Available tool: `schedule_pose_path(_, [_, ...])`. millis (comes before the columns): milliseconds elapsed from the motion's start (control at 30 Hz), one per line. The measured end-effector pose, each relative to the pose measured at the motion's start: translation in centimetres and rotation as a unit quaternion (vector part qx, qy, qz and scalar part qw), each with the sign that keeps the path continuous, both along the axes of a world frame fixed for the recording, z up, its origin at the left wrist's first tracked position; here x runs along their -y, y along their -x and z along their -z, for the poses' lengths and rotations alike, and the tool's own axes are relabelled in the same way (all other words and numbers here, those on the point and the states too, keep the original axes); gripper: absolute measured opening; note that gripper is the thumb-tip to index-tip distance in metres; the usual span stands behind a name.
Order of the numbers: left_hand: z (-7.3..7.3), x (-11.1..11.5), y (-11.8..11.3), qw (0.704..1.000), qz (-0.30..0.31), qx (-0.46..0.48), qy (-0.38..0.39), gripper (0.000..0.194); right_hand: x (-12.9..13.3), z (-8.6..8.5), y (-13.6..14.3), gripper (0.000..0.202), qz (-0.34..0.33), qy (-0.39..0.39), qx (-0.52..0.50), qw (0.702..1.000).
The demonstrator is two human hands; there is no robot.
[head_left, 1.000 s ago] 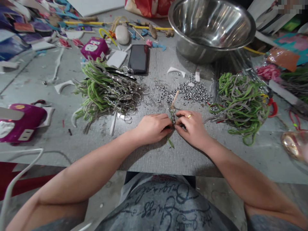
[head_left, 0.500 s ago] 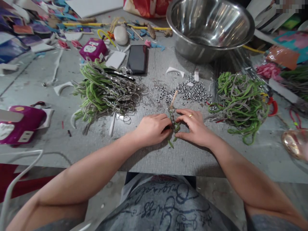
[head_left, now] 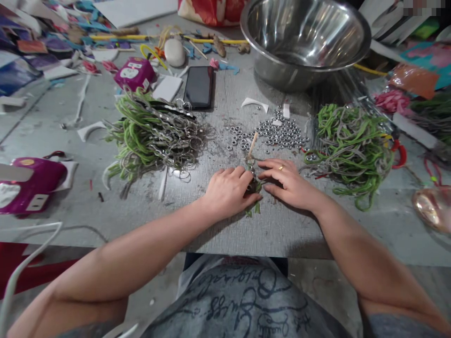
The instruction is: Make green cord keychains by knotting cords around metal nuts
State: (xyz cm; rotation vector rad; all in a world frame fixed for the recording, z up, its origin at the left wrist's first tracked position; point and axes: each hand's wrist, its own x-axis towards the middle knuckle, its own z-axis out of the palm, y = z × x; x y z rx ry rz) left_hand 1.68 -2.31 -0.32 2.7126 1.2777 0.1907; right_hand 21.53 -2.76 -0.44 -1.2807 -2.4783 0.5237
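Note:
Between my hands, on the table, lies a knotted green-and-grey cord (head_left: 259, 188) with metal nuts on it and a wooden stick (head_left: 252, 143) at its upper end. My left hand (head_left: 229, 191) is closed over the cord from the left, fingers curled and thumb pressed on its lower part. On the other side, my right hand (head_left: 289, 184) has its fingers stretched toward the cord, thumb and fingertips apart at its edge. Loose metal nuts (head_left: 282, 134) are strewn just beyond both hands. The cord's middle is partly hidden under my left fingers.
A bundle of green-and-grey cords with metal rings (head_left: 155, 134) lies left; a tangle of similar cords (head_left: 352, 145) lies right. Behind stand a phone (head_left: 199, 87) and a steel bowl (head_left: 303, 70). Purple power blocks (head_left: 35, 183) and a white cable (head_left: 21, 277) occupy the left.
My left thumb has moved right, down across the lower cord. My right hand has drawn slightly away to the right, its thumb off the cord's lower end.

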Motion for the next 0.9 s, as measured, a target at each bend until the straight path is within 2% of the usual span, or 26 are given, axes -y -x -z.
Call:
schedule_pose_path(67, [-0.1, 0.0, 0.0, 1.000, 0.001, -0.002, 0.003, 0.041, -0.2, 0.3, 0.2, 0.010, 0.011, -0.024, -0.012, 1.000])
schedule_pose_path(233, [-0.1, 0.1, 0.2, 1.000, 0.007, -0.006, 0.004, 0.044, -0.5, 0.6, 0.6, 0.011, 0.038, -0.066, -0.029, 0.997])
schedule_pose_path(467, [-0.2, 0.0, 0.2, 1.000, 0.015, -0.002, 0.014, 0.045, 0.0, 0.0, 0.3, 0.018, 0.030, -0.038, -0.050, 0.998])
schedule_pose_path(900, [-0.2, 0.0, 0.3, 1.000, 0.016, 0.001, 0.020, 0.046, -0.6, 0.5, 1.8, 0.017, 0.056, -0.072, -0.065, 0.994])
